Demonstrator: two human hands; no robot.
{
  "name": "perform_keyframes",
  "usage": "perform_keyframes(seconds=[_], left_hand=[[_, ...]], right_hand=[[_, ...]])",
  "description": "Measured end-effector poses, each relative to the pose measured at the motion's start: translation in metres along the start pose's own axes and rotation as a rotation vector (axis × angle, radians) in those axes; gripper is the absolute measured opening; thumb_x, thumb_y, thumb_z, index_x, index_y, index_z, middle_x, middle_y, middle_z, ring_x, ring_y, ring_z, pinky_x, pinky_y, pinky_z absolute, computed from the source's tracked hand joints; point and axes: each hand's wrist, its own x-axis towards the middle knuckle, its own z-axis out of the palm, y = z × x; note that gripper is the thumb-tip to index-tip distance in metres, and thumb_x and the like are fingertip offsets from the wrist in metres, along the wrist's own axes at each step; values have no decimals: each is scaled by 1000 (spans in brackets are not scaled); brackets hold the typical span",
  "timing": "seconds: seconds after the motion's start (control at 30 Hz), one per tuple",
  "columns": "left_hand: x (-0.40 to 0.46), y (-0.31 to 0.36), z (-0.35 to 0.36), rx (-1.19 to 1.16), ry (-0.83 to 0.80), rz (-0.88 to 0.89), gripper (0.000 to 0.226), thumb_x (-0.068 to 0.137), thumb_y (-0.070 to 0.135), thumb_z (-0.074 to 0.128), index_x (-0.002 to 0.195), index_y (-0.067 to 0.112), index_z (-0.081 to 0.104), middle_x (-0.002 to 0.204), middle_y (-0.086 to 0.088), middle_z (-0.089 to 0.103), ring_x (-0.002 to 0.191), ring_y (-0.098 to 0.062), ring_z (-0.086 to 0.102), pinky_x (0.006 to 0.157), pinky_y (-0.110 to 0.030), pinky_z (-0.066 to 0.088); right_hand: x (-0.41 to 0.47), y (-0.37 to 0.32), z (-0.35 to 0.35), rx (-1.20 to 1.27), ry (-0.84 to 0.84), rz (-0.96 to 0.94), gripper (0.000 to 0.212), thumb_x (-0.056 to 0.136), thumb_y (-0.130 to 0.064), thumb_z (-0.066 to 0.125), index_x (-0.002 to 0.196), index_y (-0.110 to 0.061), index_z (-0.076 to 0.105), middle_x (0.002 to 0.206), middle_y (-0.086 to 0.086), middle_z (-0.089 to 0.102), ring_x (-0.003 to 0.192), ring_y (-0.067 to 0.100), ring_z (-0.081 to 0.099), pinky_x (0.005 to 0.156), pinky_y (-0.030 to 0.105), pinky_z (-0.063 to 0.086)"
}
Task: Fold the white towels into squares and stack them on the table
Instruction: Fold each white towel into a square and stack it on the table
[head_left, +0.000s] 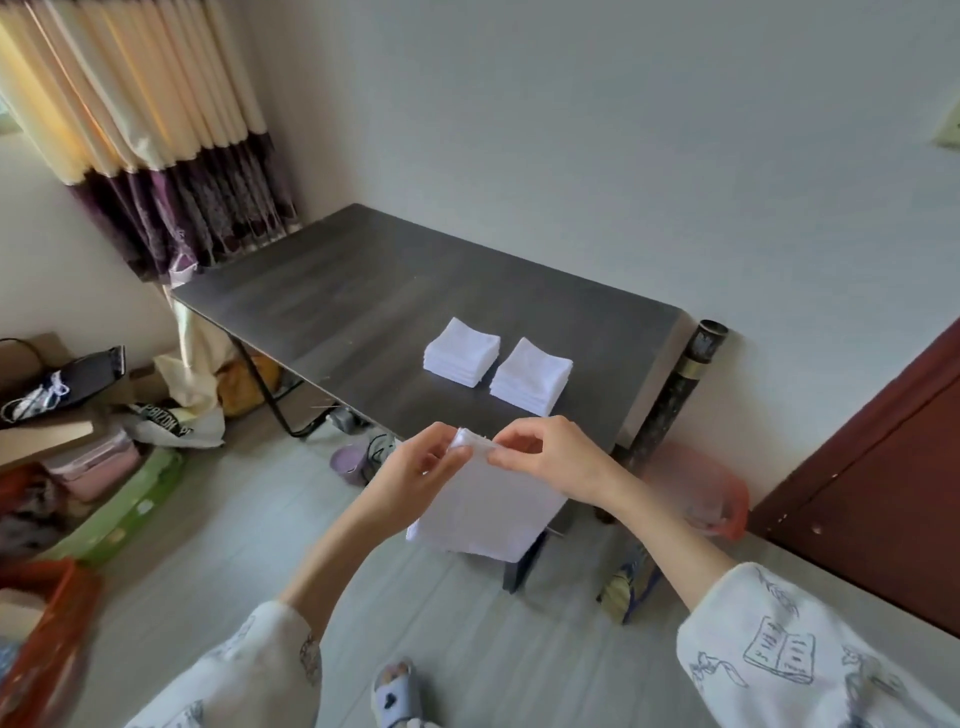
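Note:
A white towel (485, 512) hangs in the air in front of the near edge of the dark table (337, 291). My left hand (421, 465) and my right hand (550, 454) pinch its top edge side by side, fingertips almost touching. The cloth droops below them, partly folded. On the table's right part lie two stacks of folded white squares: the left stack (461, 352) and the right stack (531, 376), close together but apart.
A dark patterned tube (675, 395) leans at the table's right end, a pink basin (701, 488) on the floor below it. A brown door (883, 493) is at right. Boxes, bags and a green tray (119, 504) clutter the floor at left, an orange crate (47, 639) nearer.

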Motion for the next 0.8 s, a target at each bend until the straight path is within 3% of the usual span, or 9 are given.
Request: perform_keyframes(seconds=[0.13,0.23,0.33,0.43,0.57,0.67,0.8], left_hand=[[65,-28,-36,-145,-48,-29,23,97,32,40,92,13,51,75,5,55,66,-8,50,60,-20,40],[123,-56,-68,-228,-73,-89,32,98,35,37,92,5,47,80,-1,45,74,-12,45,68,-26,37],[175,-79,-86,-317,-112,-147,34,97,41,37,93,9,48,83,0,47,78,-13,47,74,-30,39],[222,-93,-93,-340,-157,-200,37,96,46,36,98,11,49,84,1,50,77,-12,50,73,-29,42],[279,-123,-90,-348,-194,-292,37,95,50,35,98,16,49,88,1,52,78,-13,52,73,-31,46],[321,-147,-83,-298,-195,-324,36,95,49,36,97,15,50,88,2,53,77,-12,52,71,-29,45],[376,-170,-69,-182,-185,-351,33,97,42,35,95,13,51,85,2,53,75,-13,48,67,-27,40]], right_hand=[[79,14,1,192,-24,131,15,84,-39,64,87,-25,68,93,-11,68,93,4,61,86,23,46],[135,21,7,490,-10,260,23,87,-37,60,92,-17,68,94,-3,70,96,14,64,90,30,50],[177,29,13,757,1,343,34,88,-43,55,105,-15,66,104,2,70,103,21,64,95,38,49],[213,40,17,906,67,413,32,88,-43,55,109,-21,63,107,2,68,106,23,62,94,41,49],[255,58,13,940,191,497,27,92,-33,55,111,-14,60,109,5,65,104,25,62,87,39,52],[289,73,4,857,255,549,18,94,-28,53,102,-13,60,103,4,64,98,21,63,78,32,54],[339,94,-7,711,349,624,22,97,-29,47,107,-12,57,97,-2,62,88,14,61,65,21,50]])
